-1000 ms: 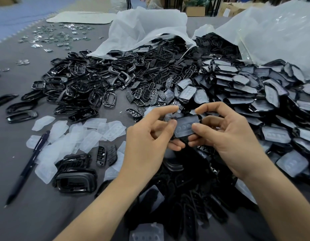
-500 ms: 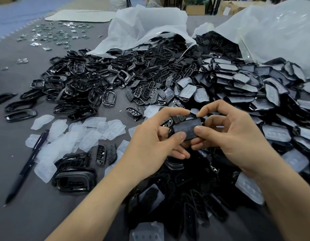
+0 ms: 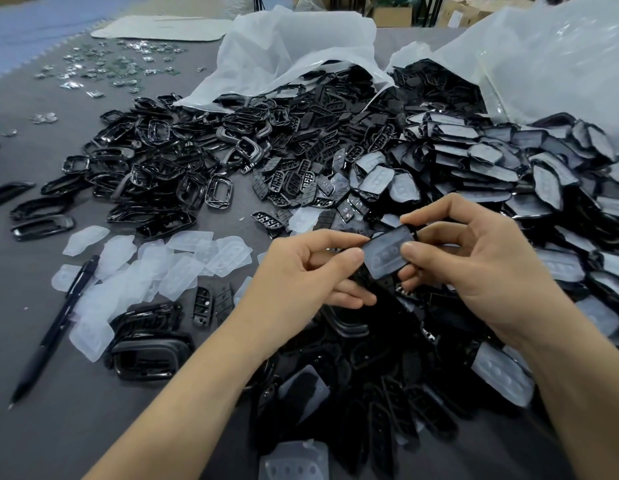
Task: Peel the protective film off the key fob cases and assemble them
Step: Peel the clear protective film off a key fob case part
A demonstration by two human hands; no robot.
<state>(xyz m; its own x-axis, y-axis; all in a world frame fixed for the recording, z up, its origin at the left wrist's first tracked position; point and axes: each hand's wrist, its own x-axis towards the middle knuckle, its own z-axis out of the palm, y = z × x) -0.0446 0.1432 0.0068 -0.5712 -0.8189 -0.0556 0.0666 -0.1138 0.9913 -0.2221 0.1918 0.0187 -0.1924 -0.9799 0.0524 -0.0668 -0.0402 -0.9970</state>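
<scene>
Both hands hold one black key fob case (image 3: 387,252) with a cloudy protective film on its face, above the table's middle. My left hand (image 3: 311,271) pinches the case's left edge between thumb and forefinger. My right hand (image 3: 474,261) grips its right side, thumb on the film, forefinger over the top edge. A large heap of film-covered cases (image 3: 509,174) lies to the right. Black frames (image 3: 155,161) and button pads (image 3: 301,174) are piled behind my hands. Peeled films (image 3: 155,268) lie scattered at the left.
Two white plastic bags (image 3: 301,57) spill parts at the back. A dark pen (image 3: 55,327) lies at the left, next to stacked black frames (image 3: 148,348). More black parts (image 3: 353,393) sit under my forearms. Small clear pieces (image 3: 103,67) litter the far left of the grey table (image 3: 58,427).
The case has turned in my fingers so its film-covered face shows again. My left thumb and forefinger now pinch its left edge. Both hands stay in about the same place.
</scene>
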